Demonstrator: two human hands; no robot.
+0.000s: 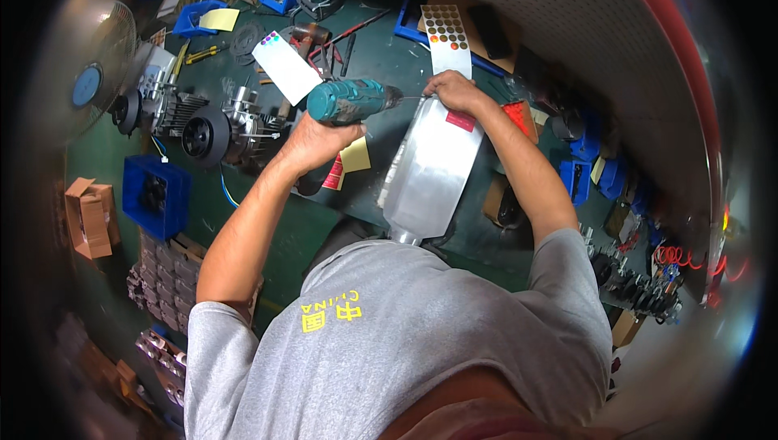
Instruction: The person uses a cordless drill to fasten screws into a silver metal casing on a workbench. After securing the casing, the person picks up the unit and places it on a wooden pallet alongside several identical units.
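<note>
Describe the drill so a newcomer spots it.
Over the green workbench, look left of the long silver housing. The left hand holds the drill, aimed right. Its teal body sets it apart from the finned machines farther left.

This is a workshop. A teal drill [348,101], hand tools [311,32] scattered over a green worktop [377,55], blue parts bins [150,223], finned metal units [241,130] and a coiled red hose [671,257] show it.

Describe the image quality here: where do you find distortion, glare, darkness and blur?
Head view: the red strip bends in a curve near the rim; the corners fall to black; hazy glare streaks the right edge; the silver metal canister shows pale reflections; the fan at far left looks softer than the teal drill near the centre.
</note>
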